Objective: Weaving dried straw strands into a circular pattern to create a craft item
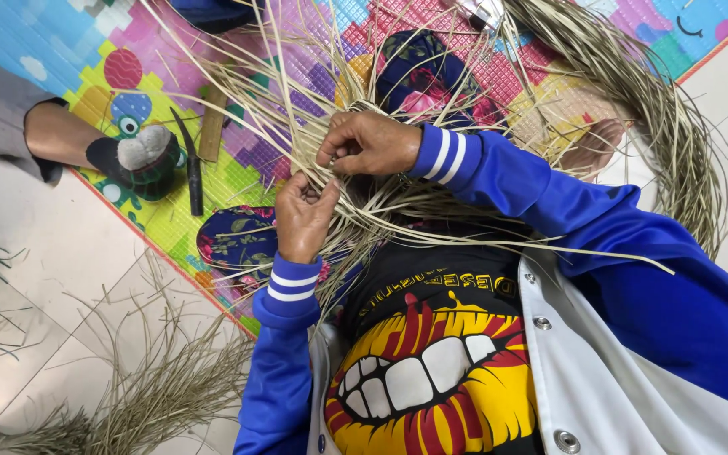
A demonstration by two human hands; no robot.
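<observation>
Landmark: woven straw piece (381,198), in the lap at centre. Far left of it, a knife (189,164) lies on the play mat (246,168) near the mat edge; bare tile lies beyond. Left hand (303,215) pinches strips at its left edge. Right hand (370,143) pinches strips at its top. Right of it, loose strands (676,126) curve to the mat's right edge

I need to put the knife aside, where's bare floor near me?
Bare tile lies left of the mat's edge, above the loose straw pile. Another patch sits far right, beyond the straw bundle. Around both hands the strips crowd.
</observation>
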